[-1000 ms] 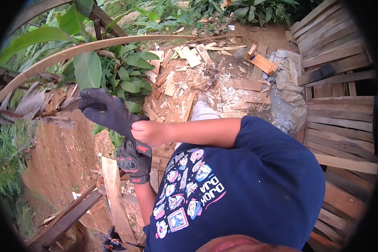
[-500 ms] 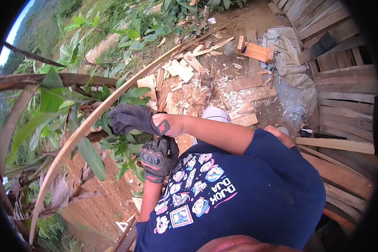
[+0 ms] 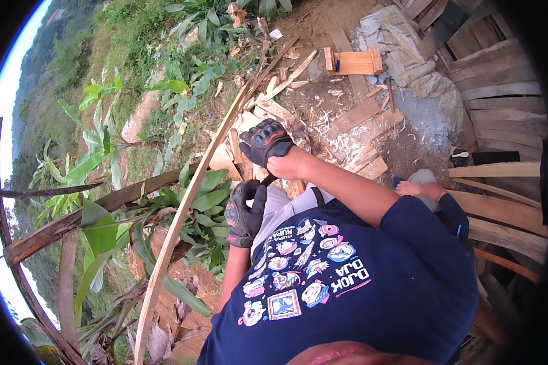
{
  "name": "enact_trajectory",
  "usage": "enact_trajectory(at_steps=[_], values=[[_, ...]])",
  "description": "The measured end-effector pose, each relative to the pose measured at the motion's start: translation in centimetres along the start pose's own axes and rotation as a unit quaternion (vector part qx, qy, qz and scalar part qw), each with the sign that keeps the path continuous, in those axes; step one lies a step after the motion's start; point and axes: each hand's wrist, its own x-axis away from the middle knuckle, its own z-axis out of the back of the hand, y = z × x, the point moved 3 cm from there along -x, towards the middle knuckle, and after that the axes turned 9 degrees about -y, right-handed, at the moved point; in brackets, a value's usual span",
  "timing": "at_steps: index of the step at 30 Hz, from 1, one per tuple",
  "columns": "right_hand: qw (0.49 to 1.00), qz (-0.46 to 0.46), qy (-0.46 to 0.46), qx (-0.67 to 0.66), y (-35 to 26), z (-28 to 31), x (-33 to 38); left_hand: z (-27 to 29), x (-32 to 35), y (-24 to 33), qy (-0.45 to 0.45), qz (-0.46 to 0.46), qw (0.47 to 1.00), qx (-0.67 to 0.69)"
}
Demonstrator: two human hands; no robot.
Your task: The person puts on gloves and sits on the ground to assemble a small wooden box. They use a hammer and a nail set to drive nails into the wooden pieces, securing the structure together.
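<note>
Black gloves with hard knuckle guards and red accents cover both my hands. My left hand (image 3: 245, 216) is closed with fingers pinched on the black wrist strap (image 3: 268, 180) of the right glove. Held out in front of my body, my right hand (image 3: 265, 143) has its back turned up and its fingers curled under; nothing shows in it. The two hands are close together, above my light grey trousers (image 3: 274, 210). Beside them on the left runs a long, thin wooden rail (image 3: 186, 207), which neither hand touches.
Wood shavings and offcuts (image 3: 274, 109) litter the ground ahead. Farther right are an orange-brown wooden piece (image 3: 356, 62), a hammer-like tool (image 3: 390, 94) and grey sheeting (image 3: 402, 58). Plank walling (image 3: 502, 109) lines the right. Someone's bare limb (image 3: 421, 190) shows beside me; banana plants (image 3: 97, 234) grow left.
My right hand has turned from palm side to back and moved right and forward. My left hand has moved slightly right and now pinches the strap. The view has shifted.
</note>
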Motion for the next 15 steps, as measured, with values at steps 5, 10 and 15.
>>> enact_trajectory(at_steps=[5,10,15], values=[[0.987,-0.145,-0.075,-0.012,2.0,4.0,1.5,-0.1,-7.2,4.6,-0.053,-0.159,0.975,-0.147],[0.952,-0.269,-0.134,-0.052,5.3,-9.1,3.5,-9.5,-16.8,2.1,-0.303,-0.153,0.897,-0.282],[0.894,-0.404,-0.173,-0.092,8.2,-13.6,3.7,-15.6,-23.1,-4.2,-0.463,-0.297,0.751,-0.364]])
